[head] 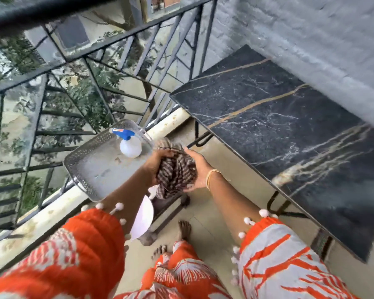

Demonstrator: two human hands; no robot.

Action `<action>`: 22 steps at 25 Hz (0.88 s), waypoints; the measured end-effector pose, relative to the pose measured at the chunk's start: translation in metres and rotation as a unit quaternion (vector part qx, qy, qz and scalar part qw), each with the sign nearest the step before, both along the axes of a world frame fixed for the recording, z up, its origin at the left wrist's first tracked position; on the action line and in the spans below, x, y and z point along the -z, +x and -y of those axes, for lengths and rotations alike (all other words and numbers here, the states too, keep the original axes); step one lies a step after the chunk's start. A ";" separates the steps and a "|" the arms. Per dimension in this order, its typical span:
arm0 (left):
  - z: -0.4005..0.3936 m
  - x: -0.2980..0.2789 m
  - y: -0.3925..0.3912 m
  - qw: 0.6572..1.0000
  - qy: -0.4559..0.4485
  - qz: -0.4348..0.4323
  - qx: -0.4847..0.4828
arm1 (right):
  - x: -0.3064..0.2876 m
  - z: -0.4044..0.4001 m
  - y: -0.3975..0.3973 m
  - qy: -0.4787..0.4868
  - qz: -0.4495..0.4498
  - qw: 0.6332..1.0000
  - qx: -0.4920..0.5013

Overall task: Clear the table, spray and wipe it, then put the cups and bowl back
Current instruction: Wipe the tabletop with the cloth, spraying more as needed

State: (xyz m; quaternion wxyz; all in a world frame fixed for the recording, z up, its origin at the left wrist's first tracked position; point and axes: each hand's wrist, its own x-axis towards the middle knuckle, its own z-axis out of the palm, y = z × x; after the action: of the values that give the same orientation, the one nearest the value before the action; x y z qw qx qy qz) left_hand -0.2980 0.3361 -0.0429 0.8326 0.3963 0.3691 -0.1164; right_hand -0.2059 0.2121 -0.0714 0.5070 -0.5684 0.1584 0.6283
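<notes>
2 hands, left hand and right hand, clutch the bunched striped cloth between them beside the table.

Home balcony, upper floor. Metal railing looks over trees and a neighbouring wall; tiled floor, grey painted wall, dark marble-top table.

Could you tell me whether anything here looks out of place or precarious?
Yes: the metal tray carrying the spray bottle sits by the balcony's low ledge beside the railing, seemingly overhanging it.
</notes>
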 end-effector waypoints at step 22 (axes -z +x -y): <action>0.299 -0.069 0.297 0.949 0.165 0.030 0.269 | -0.077 0.329 0.215 -0.116 0.357 0.827 0.419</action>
State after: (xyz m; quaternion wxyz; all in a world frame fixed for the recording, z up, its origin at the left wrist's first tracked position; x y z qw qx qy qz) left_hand -0.0008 0.0367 0.0257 0.7042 0.6158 0.2379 -0.2613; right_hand 0.0086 -0.1167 0.0051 0.6731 -0.6867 0.2608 0.0861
